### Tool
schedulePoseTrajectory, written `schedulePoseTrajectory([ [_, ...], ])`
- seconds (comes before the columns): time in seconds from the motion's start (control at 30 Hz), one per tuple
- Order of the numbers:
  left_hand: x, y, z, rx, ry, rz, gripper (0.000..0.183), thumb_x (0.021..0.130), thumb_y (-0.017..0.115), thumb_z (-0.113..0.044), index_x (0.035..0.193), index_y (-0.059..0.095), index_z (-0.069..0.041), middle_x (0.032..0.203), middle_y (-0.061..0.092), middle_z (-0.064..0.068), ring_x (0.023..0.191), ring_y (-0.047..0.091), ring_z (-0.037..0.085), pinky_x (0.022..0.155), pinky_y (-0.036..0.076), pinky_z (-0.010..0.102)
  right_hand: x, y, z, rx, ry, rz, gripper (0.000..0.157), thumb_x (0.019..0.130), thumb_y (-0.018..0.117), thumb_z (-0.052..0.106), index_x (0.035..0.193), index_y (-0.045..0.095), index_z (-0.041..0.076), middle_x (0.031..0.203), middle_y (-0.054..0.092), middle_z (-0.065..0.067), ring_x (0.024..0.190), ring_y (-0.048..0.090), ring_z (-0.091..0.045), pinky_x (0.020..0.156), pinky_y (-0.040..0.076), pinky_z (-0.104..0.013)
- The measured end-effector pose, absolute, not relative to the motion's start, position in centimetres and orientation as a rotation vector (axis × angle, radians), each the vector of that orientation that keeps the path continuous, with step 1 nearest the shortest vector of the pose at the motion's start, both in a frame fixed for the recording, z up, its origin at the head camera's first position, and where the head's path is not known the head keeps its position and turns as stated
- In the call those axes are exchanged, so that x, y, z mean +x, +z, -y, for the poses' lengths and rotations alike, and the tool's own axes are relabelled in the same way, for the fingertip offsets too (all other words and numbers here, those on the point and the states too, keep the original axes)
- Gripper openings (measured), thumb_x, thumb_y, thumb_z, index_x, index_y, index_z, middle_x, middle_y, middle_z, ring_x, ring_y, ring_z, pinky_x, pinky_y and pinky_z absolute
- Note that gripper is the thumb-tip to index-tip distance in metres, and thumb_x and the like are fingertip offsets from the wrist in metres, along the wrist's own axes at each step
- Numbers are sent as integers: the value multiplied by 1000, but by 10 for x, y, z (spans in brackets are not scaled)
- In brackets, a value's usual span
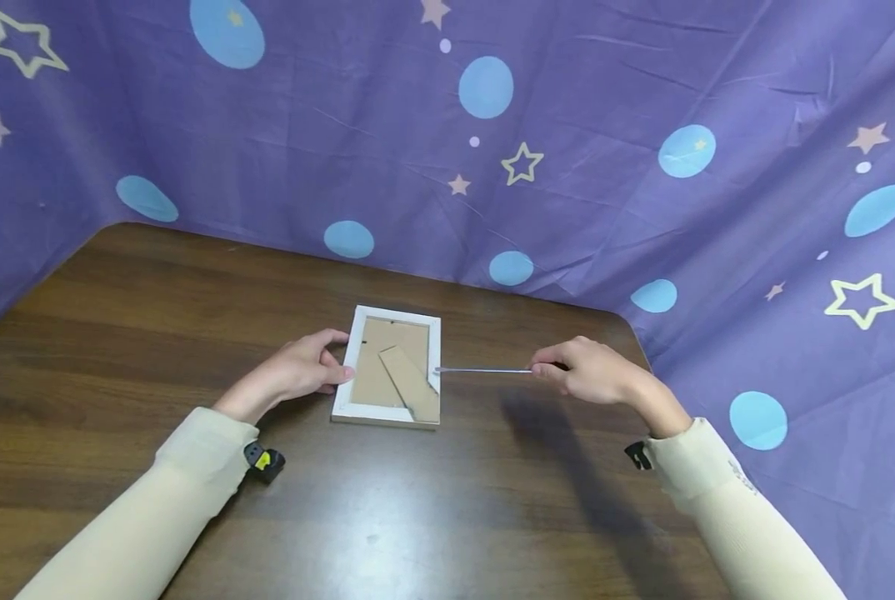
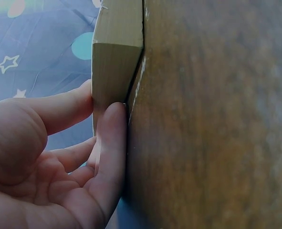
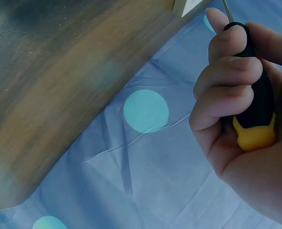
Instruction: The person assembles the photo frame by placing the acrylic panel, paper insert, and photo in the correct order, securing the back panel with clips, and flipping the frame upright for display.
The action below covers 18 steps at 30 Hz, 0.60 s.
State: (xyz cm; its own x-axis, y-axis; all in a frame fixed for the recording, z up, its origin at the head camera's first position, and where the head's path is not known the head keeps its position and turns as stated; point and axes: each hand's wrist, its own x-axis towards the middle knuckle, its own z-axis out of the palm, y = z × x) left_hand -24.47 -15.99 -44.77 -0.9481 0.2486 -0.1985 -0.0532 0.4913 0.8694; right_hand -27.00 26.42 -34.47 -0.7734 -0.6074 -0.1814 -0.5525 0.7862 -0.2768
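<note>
A white picture frame (image 1: 435, 342) lies face down on the wooden table, its brown backing board (image 1: 368, 379) and slanted stand leg (image 1: 412, 383) facing up. My left hand (image 1: 302, 365) holds the frame's left side, thumb over the border and fingers against the side wall. In the left wrist view, the pale side wall (image 2: 113, 67) shows between thumb and fingers. My right hand (image 1: 592, 371) grips a screwdriver, its handle (image 3: 261, 93) black with a yellow end. The thin metal shaft (image 1: 485, 371) points left, and its tip overlaps the frame's right border near the stand leg.
The brown wooden table (image 1: 192, 308) reaches back to a purple curtain (image 1: 410, 108) printed with stars and blue dots. That curtain also hangs close along the table's right edge. Small dark fittings sit on the rim of the backing board.
</note>
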Motion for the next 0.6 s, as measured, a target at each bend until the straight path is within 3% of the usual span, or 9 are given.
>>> schedulePoseTrajectory([
  [0.23,-245,-450,159,165,1451,-2441,73,101,72,-11,160,33,7,100,66,18,93,71,25,87,66,39,-273,-358,-264,-897,-394,-2650,22,112,54,31,112,76,26,65,59,9,61,57,-7,78,51,-35],
  [0.6,-243,-447,160,158,1450,-2449,73,101,73,-11,160,33,7,100,67,19,93,72,26,86,66,39,-275,-365,-266,-916,-448,-2617,25,113,53,32,112,77,25,66,57,9,60,55,-8,68,50,-30],
])
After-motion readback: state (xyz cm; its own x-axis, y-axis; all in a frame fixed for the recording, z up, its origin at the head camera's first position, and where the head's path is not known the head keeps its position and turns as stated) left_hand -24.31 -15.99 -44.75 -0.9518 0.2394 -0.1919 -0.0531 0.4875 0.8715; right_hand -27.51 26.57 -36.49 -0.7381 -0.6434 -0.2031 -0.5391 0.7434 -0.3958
